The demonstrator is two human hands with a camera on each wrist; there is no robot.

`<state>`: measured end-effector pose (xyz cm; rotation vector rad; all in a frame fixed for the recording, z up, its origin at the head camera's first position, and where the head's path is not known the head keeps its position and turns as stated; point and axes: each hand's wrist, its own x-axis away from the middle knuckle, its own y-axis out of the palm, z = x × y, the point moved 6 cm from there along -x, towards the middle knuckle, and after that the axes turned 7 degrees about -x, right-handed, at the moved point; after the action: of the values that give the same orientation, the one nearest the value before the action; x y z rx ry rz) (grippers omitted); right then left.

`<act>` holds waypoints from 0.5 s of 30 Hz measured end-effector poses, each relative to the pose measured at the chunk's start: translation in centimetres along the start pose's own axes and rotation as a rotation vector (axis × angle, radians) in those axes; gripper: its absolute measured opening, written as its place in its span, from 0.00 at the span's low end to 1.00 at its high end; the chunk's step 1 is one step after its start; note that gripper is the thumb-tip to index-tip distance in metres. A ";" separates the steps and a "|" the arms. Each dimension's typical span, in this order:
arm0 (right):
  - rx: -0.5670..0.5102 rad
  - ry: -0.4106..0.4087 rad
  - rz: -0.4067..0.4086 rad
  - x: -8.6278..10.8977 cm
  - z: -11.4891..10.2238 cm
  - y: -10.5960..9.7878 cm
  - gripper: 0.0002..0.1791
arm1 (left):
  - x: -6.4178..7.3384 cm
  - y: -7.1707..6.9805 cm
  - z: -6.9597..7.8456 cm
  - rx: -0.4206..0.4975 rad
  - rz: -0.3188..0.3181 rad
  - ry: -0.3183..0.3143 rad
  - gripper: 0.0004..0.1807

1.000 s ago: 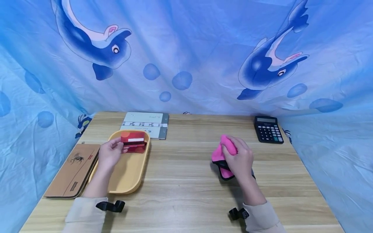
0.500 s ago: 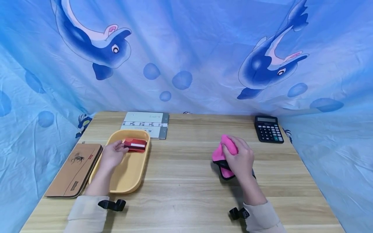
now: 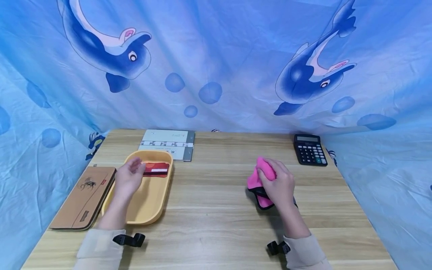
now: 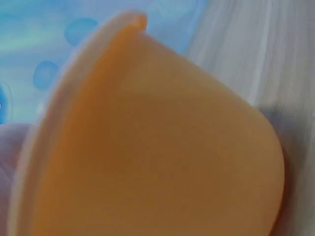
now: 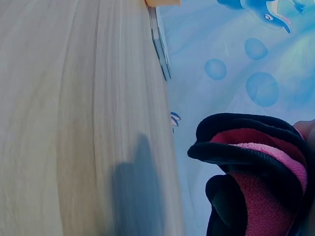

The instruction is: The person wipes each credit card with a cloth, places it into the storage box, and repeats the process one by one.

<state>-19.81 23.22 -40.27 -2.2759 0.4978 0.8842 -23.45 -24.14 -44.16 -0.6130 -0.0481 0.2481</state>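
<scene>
Over the left rim of a yellow-orange tray point(image 3: 148, 200) hovers my left hand point(image 3: 129, 178), its fingers loosely bent with nothing between them. Red cards point(image 3: 156, 170) with a white strip lie at the tray's far end, just right of those fingertips. In the left wrist view the tray's outer wall point(image 4: 167, 132) fills most of the picture, and only a sliver of the hand shows at the left edge. My right hand point(image 3: 280, 183) grips a bunched pink fleecy cloth point(image 3: 254, 178) with black edging. Folds of this cloth point(image 5: 266, 196) show in the right wrist view.
A brown wallet-like case point(image 3: 84, 197) with a horse print lies left of the tray. Behind the tray is a grey-white booklet point(image 3: 167, 138). A black calculator point(image 3: 309, 150) sits at the back right of the wooden table point(image 3: 209, 225). A blue dolphin curtain point(image 3: 216, 56) hangs behind.
The upper red card has gone down from my left fingers into the tray, and the left hand has let go of it. The right hand has stayed about where it was with the cloth.
</scene>
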 end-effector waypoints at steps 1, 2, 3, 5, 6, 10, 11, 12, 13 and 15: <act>0.006 0.006 -0.011 0.0 0.1 -0.1 0.22 | 0.1 -0.1 0.6 -0.003 0.036 0.035 0.27; 0.012 0.013 -0.021 0.0 0.3 -0.2 0.22 | 0.3 -0.2 1.2 -0.007 0.071 0.072 0.26; 0.017 0.023 -0.033 -0.1 0.5 -0.2 0.23 | 0.5 -0.1 1.8 -0.006 0.098 0.106 0.24; 0.028 0.047 -0.057 -0.1 1.0 -0.4 0.24 | 0.9 0.0 3.1 -0.018 0.139 0.181 0.22; 0.032 0.060 -0.068 -0.1 1.2 -0.4 0.24 | 1.1 0.2 3.8 -0.028 0.149 0.219 0.22; 0.061 0.113 -0.115 -0.3 2.6 -0.8 0.26 | 2.0 1.2 6.1 -0.109 0.164 0.374 0.21; 0.070 0.126 -0.125 -0.4 2.9 -0.9 0.26 | 2.2 1.5 6.7 -0.132 0.163 0.412 0.21; 0.082 0.140 -0.135 -0.4 3.3 -1.0 0.26 | 2.3 1.9 7.1 -0.148 0.157 0.444 0.21; 0.096 0.156 -0.145 -0.5 3.6 -1.2 0.27 | 2.4 2.3 7.5 -0.164 0.151 0.471 0.21; 0.125 0.192 -0.169 -0.5 4.4 -1.5 0.28 | 2.6 3.1 8.1 -0.189 0.131 0.510 0.22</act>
<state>-21.38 27.36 -41.79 -2.2599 0.4238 0.5398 -22.56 -16.49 -39.40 -0.8539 0.4655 0.2094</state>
